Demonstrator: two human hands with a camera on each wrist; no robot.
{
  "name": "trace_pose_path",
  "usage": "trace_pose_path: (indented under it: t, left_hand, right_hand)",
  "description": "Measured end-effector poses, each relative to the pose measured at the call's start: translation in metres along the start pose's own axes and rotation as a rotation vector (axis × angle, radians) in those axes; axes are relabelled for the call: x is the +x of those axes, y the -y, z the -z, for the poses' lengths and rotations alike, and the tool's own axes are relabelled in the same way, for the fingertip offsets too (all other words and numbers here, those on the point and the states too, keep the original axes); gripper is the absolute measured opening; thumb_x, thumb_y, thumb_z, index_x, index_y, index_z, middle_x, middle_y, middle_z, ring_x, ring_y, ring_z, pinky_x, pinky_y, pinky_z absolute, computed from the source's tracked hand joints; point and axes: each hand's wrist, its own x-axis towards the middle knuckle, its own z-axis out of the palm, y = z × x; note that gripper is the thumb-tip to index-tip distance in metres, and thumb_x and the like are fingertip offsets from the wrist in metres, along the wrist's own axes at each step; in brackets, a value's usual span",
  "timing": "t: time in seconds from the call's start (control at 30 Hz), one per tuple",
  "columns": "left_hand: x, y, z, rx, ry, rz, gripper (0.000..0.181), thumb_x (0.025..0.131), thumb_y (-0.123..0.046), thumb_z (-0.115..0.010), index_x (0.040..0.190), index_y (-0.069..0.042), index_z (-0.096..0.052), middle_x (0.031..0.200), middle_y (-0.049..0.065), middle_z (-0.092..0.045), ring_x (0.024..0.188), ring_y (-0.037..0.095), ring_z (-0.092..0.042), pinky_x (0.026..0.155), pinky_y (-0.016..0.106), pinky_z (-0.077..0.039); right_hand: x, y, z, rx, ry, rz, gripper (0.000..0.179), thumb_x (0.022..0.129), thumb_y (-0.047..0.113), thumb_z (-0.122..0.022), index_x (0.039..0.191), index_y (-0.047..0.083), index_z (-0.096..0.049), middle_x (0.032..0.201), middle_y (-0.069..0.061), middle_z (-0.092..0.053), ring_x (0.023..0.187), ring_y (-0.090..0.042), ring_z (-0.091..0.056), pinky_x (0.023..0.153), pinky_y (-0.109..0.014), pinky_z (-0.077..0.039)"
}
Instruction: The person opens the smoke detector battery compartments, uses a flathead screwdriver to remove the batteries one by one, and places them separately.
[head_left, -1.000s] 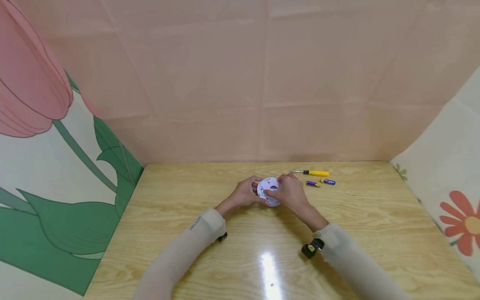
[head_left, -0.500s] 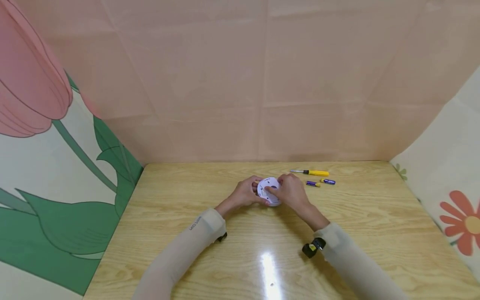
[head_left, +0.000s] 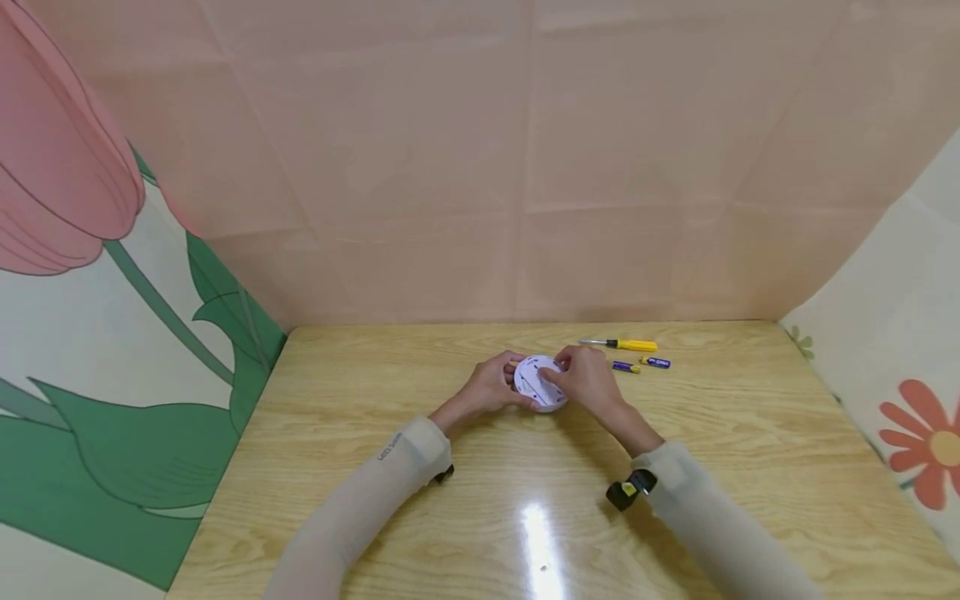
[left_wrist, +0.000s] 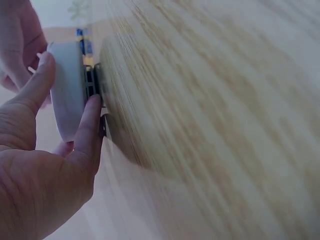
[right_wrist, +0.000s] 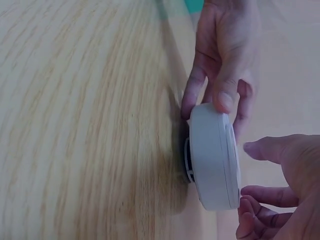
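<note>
A round white smoke detector (head_left: 531,389) is held tilted just above the table, its flat back with print and small holes facing up. My left hand (head_left: 491,383) grips its left rim, thumb on the near side. A dark slotted part (left_wrist: 90,82) shows on its underside in the left wrist view. My right hand (head_left: 591,380) is at the right edge of the back. In the right wrist view, a fingertip (right_wrist: 246,191) touches the detector's face near the rim. The right thumb (right_wrist: 257,149) stands apart from it, and the other fingers curl loosely.
Behind and right of my hands lie a screwdriver (head_left: 636,345) with a yellow handle and two purple-and-yellow batteries, one battery (head_left: 626,367) partly beside my right hand and another battery (head_left: 656,363) farther right. A pink backdrop (head_left: 420,267) rises behind the wooden table (head_left: 360,367).
My right hand has shifted slightly to the right, and its thumb has slid toward the right edge of the detector's back. My left hand keeps its hold in place.
</note>
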Motion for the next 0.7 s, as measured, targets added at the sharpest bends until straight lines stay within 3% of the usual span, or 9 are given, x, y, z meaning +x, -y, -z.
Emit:
trace_pose_path:
  t: [0.23, 0.4, 0.57, 0.7]
  left_hand:
    - [0.001, 0.003, 0.002, -0.022, 0.029, -0.018, 0.078, 0.066, -0.024, -0.092, 0.134, -0.012, -0.054, 0.11, 0.001, -0.068, 0.099, 0.01, -0.064, 0.086, 0.023, -0.053]
    - [-0.003, -0.004, 0.006, -0.034, 0.017, 0.011, 0.066, 0.076, -0.026, -0.086, 0.134, -0.012, -0.056, 0.111, 0.004, -0.068, 0.097, 0.013, -0.063, 0.082, 0.024, -0.053]
    - [-0.002, -0.004, 0.005, -0.158, 0.0, 0.088, 0.053, 0.083, -0.021, -0.08, 0.13, -0.012, -0.059, 0.11, 0.007, -0.065, 0.095, 0.016, -0.063, 0.075, 0.027, -0.058]
    - [-0.001, -0.001, 0.004, -0.25, -0.007, 0.125, 0.046, 0.085, -0.017, -0.077, 0.128, -0.013, -0.061, 0.109, 0.008, -0.062, 0.094, 0.018, -0.062, 0.072, 0.03, -0.059]
  right_hand:
    - [-0.002, -0.021, 0.009, 0.059, 0.042, -0.016, 0.029, 0.087, 0.031, -0.073, 0.096, 0.004, -0.073, 0.084, -0.008, -0.069, 0.075, -0.021, -0.062, 0.062, -0.031, -0.049]
    - [-0.006, -0.033, 0.015, 0.127, 0.103, -0.067, 0.022, 0.088, 0.027, -0.071, 0.095, 0.006, -0.074, 0.083, -0.007, -0.071, 0.072, -0.018, -0.062, 0.06, -0.029, -0.048]
    - [-0.011, -0.036, 0.017, 0.18, 0.165, -0.131, 0.021, 0.088, 0.027, -0.071, 0.092, 0.007, -0.074, 0.076, -0.004, -0.069, 0.063, -0.014, -0.059, 0.052, -0.025, -0.047]
    - [-0.013, -0.035, 0.018, 0.244, 0.192, -0.165, 0.021, 0.089, 0.028, -0.072, 0.093, 0.007, -0.073, 0.077, -0.007, -0.07, 0.065, -0.018, -0.063, 0.052, -0.025, -0.05]
